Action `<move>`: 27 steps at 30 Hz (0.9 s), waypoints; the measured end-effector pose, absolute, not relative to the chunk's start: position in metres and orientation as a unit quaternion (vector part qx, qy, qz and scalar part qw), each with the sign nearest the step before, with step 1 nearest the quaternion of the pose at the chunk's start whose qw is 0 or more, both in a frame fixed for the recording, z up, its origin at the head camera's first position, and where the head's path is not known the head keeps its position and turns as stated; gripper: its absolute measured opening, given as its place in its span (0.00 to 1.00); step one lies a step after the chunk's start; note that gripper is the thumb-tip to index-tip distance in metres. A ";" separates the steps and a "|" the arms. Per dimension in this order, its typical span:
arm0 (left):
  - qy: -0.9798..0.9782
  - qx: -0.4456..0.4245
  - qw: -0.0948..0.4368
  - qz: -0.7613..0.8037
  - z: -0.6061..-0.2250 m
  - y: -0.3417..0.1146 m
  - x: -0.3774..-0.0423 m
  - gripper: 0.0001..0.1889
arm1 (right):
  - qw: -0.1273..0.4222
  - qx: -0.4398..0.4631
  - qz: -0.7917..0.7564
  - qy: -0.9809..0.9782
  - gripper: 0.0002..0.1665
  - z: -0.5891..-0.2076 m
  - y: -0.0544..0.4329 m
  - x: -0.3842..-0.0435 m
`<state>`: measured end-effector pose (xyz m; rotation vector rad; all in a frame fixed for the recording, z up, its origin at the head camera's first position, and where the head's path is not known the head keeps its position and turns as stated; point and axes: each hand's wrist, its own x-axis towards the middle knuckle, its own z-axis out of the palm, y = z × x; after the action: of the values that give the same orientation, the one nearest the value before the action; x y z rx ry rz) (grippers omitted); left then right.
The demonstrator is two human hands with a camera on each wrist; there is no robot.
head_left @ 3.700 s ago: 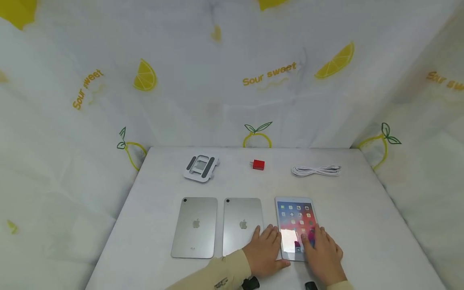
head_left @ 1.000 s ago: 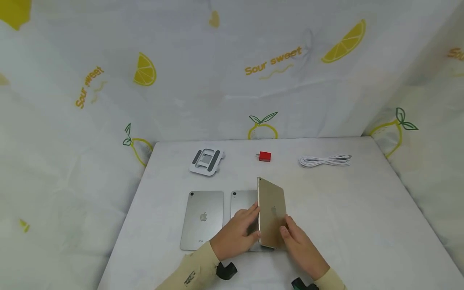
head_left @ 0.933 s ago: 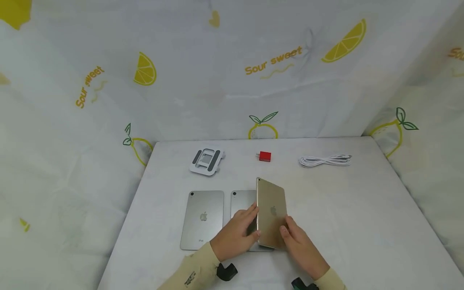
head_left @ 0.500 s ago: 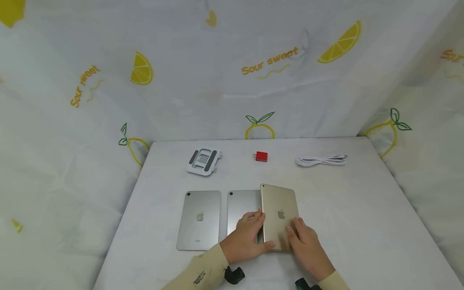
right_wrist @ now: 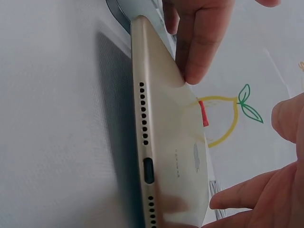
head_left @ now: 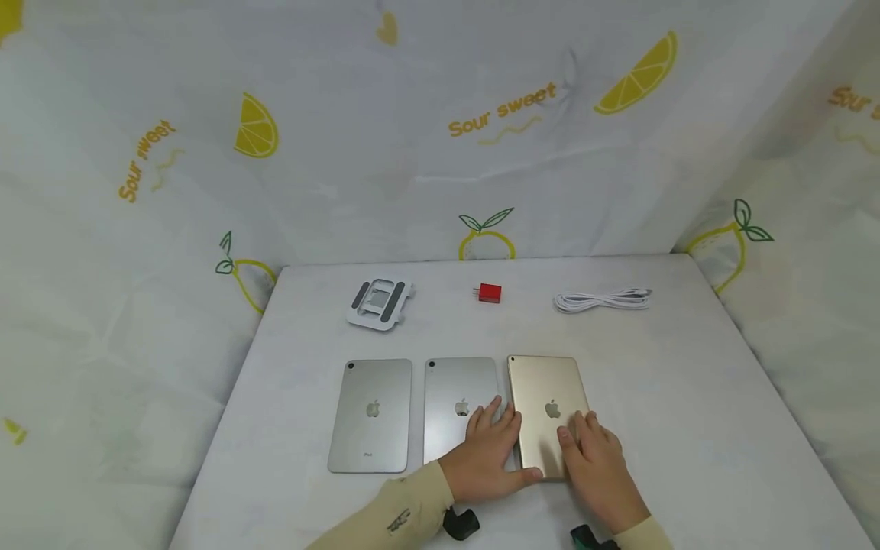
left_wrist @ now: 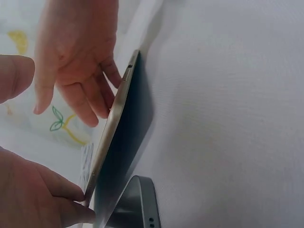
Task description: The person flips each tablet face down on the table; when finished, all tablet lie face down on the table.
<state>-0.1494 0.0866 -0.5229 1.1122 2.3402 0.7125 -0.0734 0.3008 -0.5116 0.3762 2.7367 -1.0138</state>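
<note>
A gold tablet (head_left: 546, 389) lies back side up at the right end of a row, its apple logo facing me. My left hand (head_left: 484, 458) spreads across the gap beside it, thumb at its lower left corner and fingers near its left edge. On the tablet's right side rests my right hand (head_left: 601, 473), fingers extended, thumb on the back. The left wrist view has the tablet's gold rim (left_wrist: 114, 114) with a dark band under it. Speaker holes and a port show on its end (right_wrist: 145, 128) in the right wrist view. The screen is hidden in the head view.
Two silver tablets, one in the middle (head_left: 454, 382) and one at left (head_left: 371, 435), lie face down in the row. Behind stand a white folding stand (head_left: 378, 304), a red charger plug (head_left: 490, 293) and a coiled white cable (head_left: 601, 300). Printed white cloth hangs behind the table.
The tablet lay screen up under both hands, then was raised on edge with its gold back showing. It has since been lowered rightward beside the middle tablet, and the left fingers have spread.
</note>
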 end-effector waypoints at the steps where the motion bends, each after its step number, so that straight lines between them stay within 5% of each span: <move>1: 0.850 0.404 0.224 0.255 -0.523 0.087 -0.149 0.51 | 0.101 0.129 -0.342 0.925 0.49 -0.512 0.301 -0.074; 27: 0.870 0.400 0.214 0.193 -0.520 0.097 -0.149 0.56 | 0.092 0.127 -0.338 0.928 0.49 -0.514 0.302 -0.074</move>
<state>-0.1492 0.0969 -0.5196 1.1100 2.4130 0.5354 -0.0738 0.3025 -0.5142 0.3779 2.7549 -1.0045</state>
